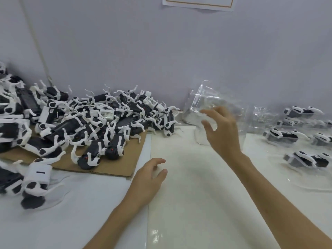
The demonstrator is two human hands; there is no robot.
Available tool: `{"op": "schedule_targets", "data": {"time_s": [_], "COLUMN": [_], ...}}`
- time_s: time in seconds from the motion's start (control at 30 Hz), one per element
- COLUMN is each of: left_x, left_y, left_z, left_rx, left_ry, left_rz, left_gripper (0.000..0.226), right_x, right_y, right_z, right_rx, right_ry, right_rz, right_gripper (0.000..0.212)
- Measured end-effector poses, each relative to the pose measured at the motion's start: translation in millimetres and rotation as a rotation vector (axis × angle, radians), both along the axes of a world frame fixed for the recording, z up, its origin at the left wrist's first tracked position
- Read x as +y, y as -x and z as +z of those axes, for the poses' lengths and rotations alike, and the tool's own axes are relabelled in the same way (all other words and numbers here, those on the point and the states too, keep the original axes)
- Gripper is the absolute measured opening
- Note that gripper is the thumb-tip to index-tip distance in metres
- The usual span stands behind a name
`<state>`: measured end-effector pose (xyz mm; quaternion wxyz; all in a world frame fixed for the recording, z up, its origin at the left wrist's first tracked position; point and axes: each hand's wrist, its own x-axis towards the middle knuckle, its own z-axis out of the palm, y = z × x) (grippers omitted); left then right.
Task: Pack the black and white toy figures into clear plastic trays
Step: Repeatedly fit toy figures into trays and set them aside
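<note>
White table [188, 194], crowded: figures [93, 123] heaped on the cardboard [133, 159], my right hand [222, 130] gripping a tilted tray [203, 97] up right of it, left hand [145, 182] loose beside it, so that edge hold could let the flimsy tray slip.

A single wide-angle camera sits on the person's head and looks forward and down over a white table [197, 194] towards a grey wall [161, 51] that closes the view ahead. It stands near the work: both forearms enter from the bottom edge, the left hand [147, 178] low in the middle, the right hand [221, 130] further in, holding a clear tray [203, 99]. The pile of toy figures [89, 123] fills the left margin and the packed figures [280, 136] the right, both bent by the lens. A paper sheet [197, 2] is cut by the top edge.
</note>
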<state>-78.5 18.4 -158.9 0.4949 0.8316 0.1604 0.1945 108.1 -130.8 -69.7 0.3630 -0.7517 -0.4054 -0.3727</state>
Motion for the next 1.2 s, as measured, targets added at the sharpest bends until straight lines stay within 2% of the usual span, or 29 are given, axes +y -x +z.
{"op": "schedule_targets", "data": {"time_s": [0.13, 0.27, 0.4, 0.53, 0.67, 0.77, 0.9, 1.0, 1.1, 1.2], "left_x": [3, 5, 2, 4, 4, -2, -1, -1, -2, -1], "left_y": [0, 3, 5, 5, 6, 5, 5, 5, 5, 6], "left_z": [6, 15, 14, 19, 19, 16, 16, 17, 18, 21], "left_rx": [-0.076, -0.137, -0.195, -0.32, -0.302, -0.28, -0.347, -0.38, -0.38, -0.365], "left_ry": [0.167, 0.374, 0.439, 0.642, 0.833, 0.829, 0.892, 0.864, 0.828, 0.807], "left_rz": [-0.025, -0.055, -0.078, -0.065, -0.202, -0.288, -0.262, -0.211, -0.16, -0.101], "left_gripper": [0.028, 0.015, 0.023, 0.035, 0.036, 0.035, 0.029, 0.019, 0.02, 0.029], "right_x": [18, 26, 13, 8, 7, 11, 12, 12, 12, 12], "right_y": [70, 102, 95, 87, 84, 90, 92, 93, 94, 97], "right_z": [-36, -63, -57, -53, -55, -57, -57, -58, -58, -55], "right_rx": [-0.033, 0.191, 0.228, 0.326, 0.364, 0.325, 0.356, 0.457, 0.506, 0.51], "right_ry": [-0.045, -0.099, -0.132, -0.114, -0.102, -0.094, -0.097, -0.028, 0.026, 0.017], "right_rz": [0.225, 0.381, 0.36, 0.308, 0.364, 0.432, 0.463, 0.467, 0.477, 0.494], "right_gripper": [0.031, 0.038, 0.041, 0.035, 0.034, 0.036, 0.041, 0.031, 0.018, 0.018]}}
